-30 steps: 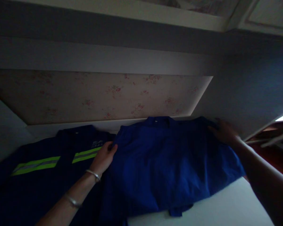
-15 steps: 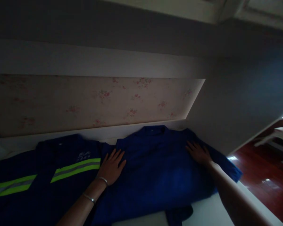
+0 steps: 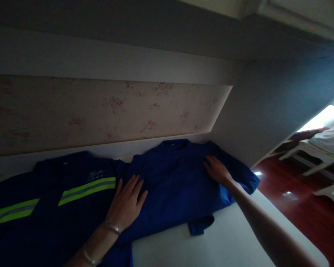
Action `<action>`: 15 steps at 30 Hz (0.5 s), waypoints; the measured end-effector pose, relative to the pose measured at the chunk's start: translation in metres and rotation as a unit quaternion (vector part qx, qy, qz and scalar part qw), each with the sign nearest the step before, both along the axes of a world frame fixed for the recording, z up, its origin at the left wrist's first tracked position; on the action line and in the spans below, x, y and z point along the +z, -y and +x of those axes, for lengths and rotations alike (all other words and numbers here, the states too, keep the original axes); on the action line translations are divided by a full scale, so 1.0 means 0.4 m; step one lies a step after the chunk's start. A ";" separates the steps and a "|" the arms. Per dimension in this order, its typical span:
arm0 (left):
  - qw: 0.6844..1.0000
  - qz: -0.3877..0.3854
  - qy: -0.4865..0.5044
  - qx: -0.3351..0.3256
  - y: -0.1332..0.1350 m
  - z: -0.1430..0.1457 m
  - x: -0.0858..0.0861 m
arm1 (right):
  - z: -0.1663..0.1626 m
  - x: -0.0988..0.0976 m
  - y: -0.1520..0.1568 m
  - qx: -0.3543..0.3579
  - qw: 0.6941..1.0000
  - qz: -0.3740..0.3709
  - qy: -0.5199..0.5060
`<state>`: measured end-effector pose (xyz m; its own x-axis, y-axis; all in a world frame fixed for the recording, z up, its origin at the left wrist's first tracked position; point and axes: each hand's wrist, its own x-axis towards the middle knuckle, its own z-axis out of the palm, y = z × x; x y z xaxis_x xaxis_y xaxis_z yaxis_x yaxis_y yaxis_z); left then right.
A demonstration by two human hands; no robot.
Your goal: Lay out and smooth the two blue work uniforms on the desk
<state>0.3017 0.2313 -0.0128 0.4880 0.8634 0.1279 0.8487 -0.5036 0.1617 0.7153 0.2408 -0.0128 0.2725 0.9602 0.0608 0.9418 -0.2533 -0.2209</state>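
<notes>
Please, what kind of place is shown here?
Probably a room in a home: floral wallpaper backs a white shelf bearing a blue shirt and a dark jacket with reflective stripes; red wooden floor lies beyond.

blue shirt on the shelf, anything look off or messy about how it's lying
Mostly neat: the blue shirt lies flat under both hands, left hand and right hand. Two oddities: a small flap of fabric sticks out past its front edge, and its left side overlaps the dark striped jacket.
</notes>
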 end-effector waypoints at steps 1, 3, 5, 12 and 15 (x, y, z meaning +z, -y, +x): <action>0.999 0.000 0.007 -0.046 0.039 0.006 0.013 | -0.036 0.017 0.047 0.013 1.000 0.015 -0.018; 0.990 -0.004 0.017 -0.141 0.106 0.033 0.025 | -0.113 0.053 0.158 0.055 0.995 0.018 -0.086; 0.984 -0.012 0.009 -0.180 0.146 0.077 0.014 | -0.191 0.084 0.271 0.148 0.962 -0.041 -0.227; 0.989 -0.002 -0.014 -0.147 0.118 0.182 0.009 | -0.338 0.017 0.428 0.269 0.941 -0.114 -0.167; 0.990 0.024 0.007 -0.141 0.099 0.165 0.077 | -0.308 -0.059 0.380 0.217 0.968 -0.084 -0.093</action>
